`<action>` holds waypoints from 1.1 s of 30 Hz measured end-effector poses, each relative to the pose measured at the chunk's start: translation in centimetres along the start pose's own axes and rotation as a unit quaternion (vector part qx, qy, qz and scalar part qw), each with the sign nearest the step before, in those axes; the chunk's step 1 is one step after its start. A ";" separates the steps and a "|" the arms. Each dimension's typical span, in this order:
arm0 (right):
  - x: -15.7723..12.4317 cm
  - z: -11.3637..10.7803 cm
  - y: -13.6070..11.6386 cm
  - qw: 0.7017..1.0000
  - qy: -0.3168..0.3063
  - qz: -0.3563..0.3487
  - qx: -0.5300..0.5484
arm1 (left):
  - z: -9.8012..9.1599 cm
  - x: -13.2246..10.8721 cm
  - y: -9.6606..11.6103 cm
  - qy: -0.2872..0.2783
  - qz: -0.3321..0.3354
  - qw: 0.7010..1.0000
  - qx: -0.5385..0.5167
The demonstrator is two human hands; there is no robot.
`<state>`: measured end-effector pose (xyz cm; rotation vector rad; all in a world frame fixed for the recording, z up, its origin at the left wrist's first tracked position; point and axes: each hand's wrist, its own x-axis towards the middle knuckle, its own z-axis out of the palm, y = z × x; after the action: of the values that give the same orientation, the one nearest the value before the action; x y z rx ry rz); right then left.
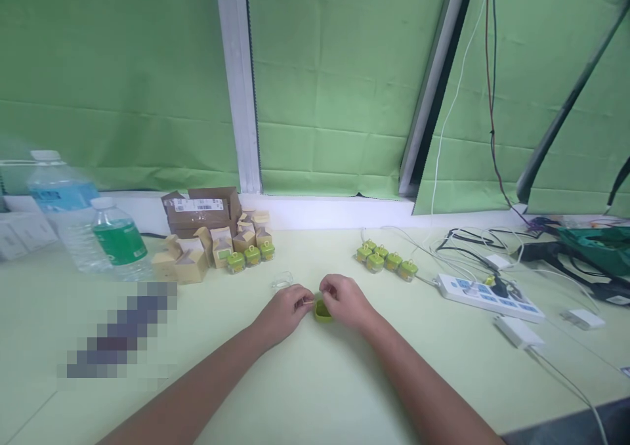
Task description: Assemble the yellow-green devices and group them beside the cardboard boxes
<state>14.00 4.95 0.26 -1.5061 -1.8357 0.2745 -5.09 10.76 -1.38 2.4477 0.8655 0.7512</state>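
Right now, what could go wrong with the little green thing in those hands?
The tiny green cup sits between the fingertips of the left hand and right hand, so it might slip. The clear piece lies loose just behind the left hand; a bump could knock it away.

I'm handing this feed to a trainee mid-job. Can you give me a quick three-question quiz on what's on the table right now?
1. True or false: the small green piece sits between the left hand and the right hand, in the middle of the table.
2. What lies just right of the row of green pieces? A) a white power strip B) a keyboard C) a plate
3. How many water bottles stand at the left?

Key: 1 true. 2 A. 3 two, the nearer one with a green label and the farther one with a blue label.
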 end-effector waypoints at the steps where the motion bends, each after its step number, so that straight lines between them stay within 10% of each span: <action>1: 0.0 -0.1 -0.1 1.000 0.002 -0.002 0.005 | 0.0 0.1 0.0 0.028 0.003 0.999 -0.017; 8: -0.1 -0.2 -0.9 0.992 -0.032 -0.002 0.120 | 0.8 0.2 0.4 0.130 -0.011 0.972 -0.195; 16: 0.4 -1.5 0.0 0.987 0.089 0.040 0.126 | 1.2 -0.7 0.9 0.025 -0.021 0.993 -0.111; 21: 0.3 -1.9 -0.1 0.992 0.041 0.063 0.098 | 1.9 -0.3 1.9 -0.058 -0.019 0.994 -0.088; 33: -0.1 -1.0 -0.5 0.996 -0.044 0.004 0.083 | 1.9 0.0 0.8 0.011 -0.046 0.993 -0.105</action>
<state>14.24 4.42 1.18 -1.4070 -1.8276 0.4930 -3.60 9.74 -2.35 2.2041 0.8550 0.7941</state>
